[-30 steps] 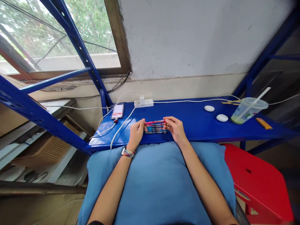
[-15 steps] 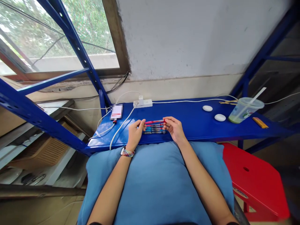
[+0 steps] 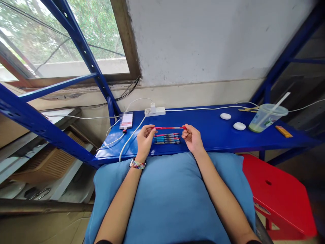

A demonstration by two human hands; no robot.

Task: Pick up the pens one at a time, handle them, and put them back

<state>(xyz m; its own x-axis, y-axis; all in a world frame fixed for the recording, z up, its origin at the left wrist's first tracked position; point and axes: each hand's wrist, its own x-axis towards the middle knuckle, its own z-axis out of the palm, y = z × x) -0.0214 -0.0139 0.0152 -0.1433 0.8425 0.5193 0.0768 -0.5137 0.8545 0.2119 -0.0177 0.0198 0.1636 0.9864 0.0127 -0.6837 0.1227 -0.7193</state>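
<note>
A blue metal bench [image 3: 208, 135] runs in front of us beneath a pale wall [image 3: 198, 44], with a window [image 3: 99, 37] at upper left. At far left, beyond the bench's left end, we see a tan basket [image 3: 48, 164] on a lower shelf; we cannot make out its contents. A phone-like device [image 3: 126, 120], partly blurred, lies near the bench's back left corner, a white cable [image 3: 132, 138] crossing to the front edge beside it. A power strip [image 3: 157, 111] with a charger plugged in sits at the back edge.

Our left hand [image 3: 145, 140] pinches the left end of a red pen [image 3: 166, 128], thumb and fingers closed. The pen spans level between our hands, above the bench and behind a row of pens [image 3: 167, 138] lying side by side near the front edge. Our right hand [image 3: 193, 139] closes its fingertips on the other end.

Blue surface stretches from there to two white oval objects [image 3: 239, 126]. Further right, a clear plastic cup [image 3: 266, 118] holds a straw and a little green liquid, with an orange packet [image 3: 283, 131] beside it.
</note>
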